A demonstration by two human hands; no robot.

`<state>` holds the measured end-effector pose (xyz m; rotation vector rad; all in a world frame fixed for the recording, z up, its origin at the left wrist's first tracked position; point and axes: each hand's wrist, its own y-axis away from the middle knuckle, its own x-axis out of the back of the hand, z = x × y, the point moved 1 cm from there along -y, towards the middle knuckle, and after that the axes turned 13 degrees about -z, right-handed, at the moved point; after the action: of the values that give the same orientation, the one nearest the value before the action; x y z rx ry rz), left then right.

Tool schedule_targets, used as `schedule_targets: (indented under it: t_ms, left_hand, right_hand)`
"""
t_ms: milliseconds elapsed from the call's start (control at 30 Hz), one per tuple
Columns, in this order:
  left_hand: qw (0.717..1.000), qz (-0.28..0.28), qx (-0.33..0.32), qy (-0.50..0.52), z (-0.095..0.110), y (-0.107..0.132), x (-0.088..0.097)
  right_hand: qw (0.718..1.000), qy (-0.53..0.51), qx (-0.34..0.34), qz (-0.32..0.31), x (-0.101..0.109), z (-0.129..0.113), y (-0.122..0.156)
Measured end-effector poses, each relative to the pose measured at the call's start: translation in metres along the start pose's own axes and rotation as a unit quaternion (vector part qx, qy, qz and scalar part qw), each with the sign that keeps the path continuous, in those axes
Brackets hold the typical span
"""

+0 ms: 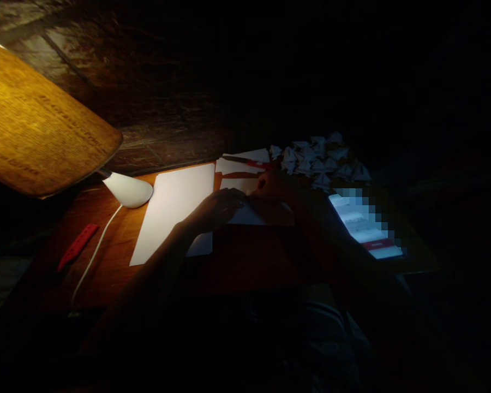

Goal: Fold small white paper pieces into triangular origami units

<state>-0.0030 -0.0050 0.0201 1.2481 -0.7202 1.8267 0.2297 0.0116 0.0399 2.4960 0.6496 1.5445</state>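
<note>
In the dim middle of the desk, my left hand point(220, 208) and my right hand point(273, 186) come close together over a white sheet of paper point(265, 218). The left fingers are bent and close together at the paper, though shadow hides their tips. My right hand is curled with its fingers pressed on the paper between the hands. Just beyond them, a red-handled tool with a dark blade point(258, 164) lies on more white paper point(245, 155). A stack of plain white sheets point(179, 202) sits beside my left forearm.
Many small folded paper pieces point(311, 158) cover the desk's far right. A lit phone point(358, 221) lies near my right forearm. At the left stand a lamp with a brown shade point(45, 120), its white base point(129, 190) and cord. A red slotted strip point(78, 246) lies near the edge.
</note>
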Motion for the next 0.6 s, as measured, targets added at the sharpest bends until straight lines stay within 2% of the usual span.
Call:
schedule_targets:
  t_ms: [133, 400, 600]
  left_hand:
    - [1.000, 0.004, -0.005, -0.011, 0.000, 0.001, -0.001]
    - [1.000, -0.011, 0.012, -0.021, 0.000, 0.003, -0.002]
    - [0.999, -0.032, 0.022, -0.021, -0.002, 0.004, -0.004]
  right_hand:
    - [1.000, 0.005, 0.004, 0.024, -0.003, 0.000, 0.000]
    - [1.000, 0.002, -0.005, 0.018, -0.002, 0.000, -0.003]
    - [0.995, -0.028, 0.085, 0.044, -0.007, 0.010, -0.005]
